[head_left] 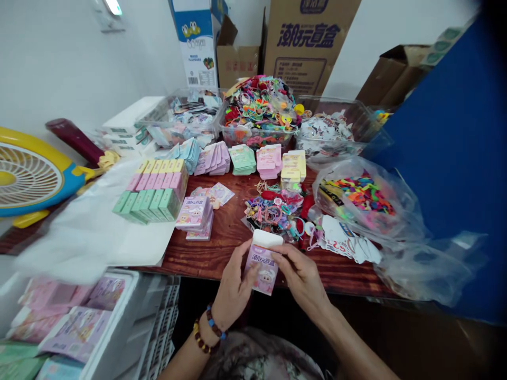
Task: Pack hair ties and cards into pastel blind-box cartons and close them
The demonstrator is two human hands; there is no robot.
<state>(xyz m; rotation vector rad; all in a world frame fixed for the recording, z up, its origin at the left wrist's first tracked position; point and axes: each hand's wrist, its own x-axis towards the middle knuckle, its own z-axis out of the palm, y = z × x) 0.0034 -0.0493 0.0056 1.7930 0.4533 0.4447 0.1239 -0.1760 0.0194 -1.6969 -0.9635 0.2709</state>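
Observation:
Between my hands, just off the table's front edge, is a small purple printed box [262, 274] with its white top flap standing up. My left hand [235, 287] grips its left side, the thumb across the front. At the upper right corner, my right hand [301, 274] has its fingers closed on the box near the opening. What lies inside the box is hidden. Just beyond is a heap of colourful hair ties and trinkets [273, 208]. Left of my hands, a few purple boxes [193, 214] are stacked on the wooden table [222, 253].
Rows of green, pink and yellow boxes [152, 192] stand on a white board at left. Flat folded cartons [214, 158] line the middle. Behind them sit plastic bins, one piled with trinkets [259, 111]. At right are a plastic bag [368, 200] and white cards [348, 243]; a fan [31, 174] stands left.

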